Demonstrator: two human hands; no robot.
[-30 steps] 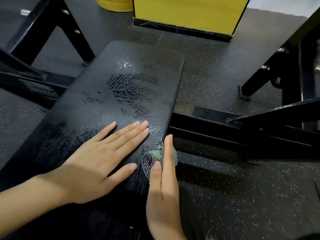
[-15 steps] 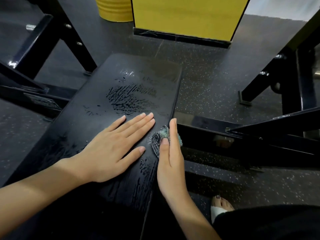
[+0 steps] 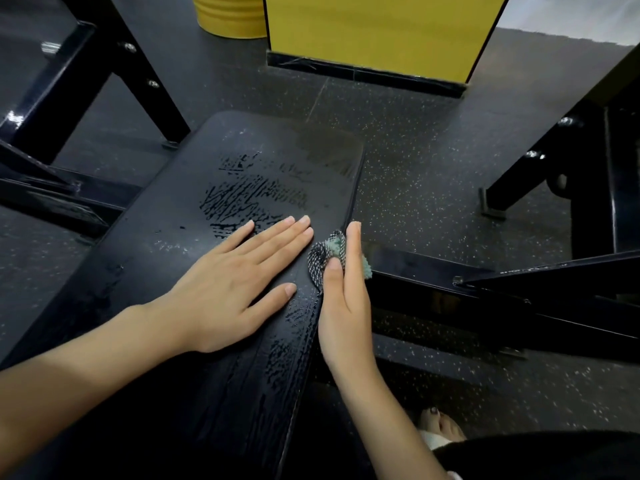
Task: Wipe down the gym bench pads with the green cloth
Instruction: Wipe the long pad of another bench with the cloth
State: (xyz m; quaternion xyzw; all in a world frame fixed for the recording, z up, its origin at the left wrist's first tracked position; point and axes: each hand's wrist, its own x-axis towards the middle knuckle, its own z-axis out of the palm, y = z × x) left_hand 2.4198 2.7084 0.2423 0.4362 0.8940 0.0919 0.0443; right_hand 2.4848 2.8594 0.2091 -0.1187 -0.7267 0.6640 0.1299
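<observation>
- Green-and-grey cloth [image 3: 327,252] sits bunched under the right hand [image 3: 343,306]. The thumb [image 3: 333,271] presses it onto the pad's top while the straight fingers [image 3: 353,244] lie along the pad's side edge, so the cloth is pinched over that edge. A green tuft pokes out on the fingers' outer side.
- Just beside the thumb, the left hand [image 3: 235,292] lies flat on the pad [image 3: 194,244], fingers straight and slightly apart, holding nothing. It looks to be steadying the pad.
- Ahead of the left fingertips, wet streaks [image 3: 252,199] shine on the pad. More wet sheen runs back from the thumb towards the wrists, along the edge strip.
- Judging from that, much of the top has been gone over with a damp cloth, and the step in hand is the right side edge, about midway along.
- Left to do, as far as shows: the edge beyond the right fingertips up to the far corner, the far end, and the left side, whose state cannot be told. No other pads are in view.
- Outside the right fingers, a black frame bar [image 3: 433,282] passes below the pad, over speckled floor [image 3: 415,161].
- Farther beyond the fingertips stand a yellow panel [image 3: 374,29] and a yellow bin [image 3: 228,15]. Behind the right wrist a foot [image 3: 440,427] shows.
</observation>
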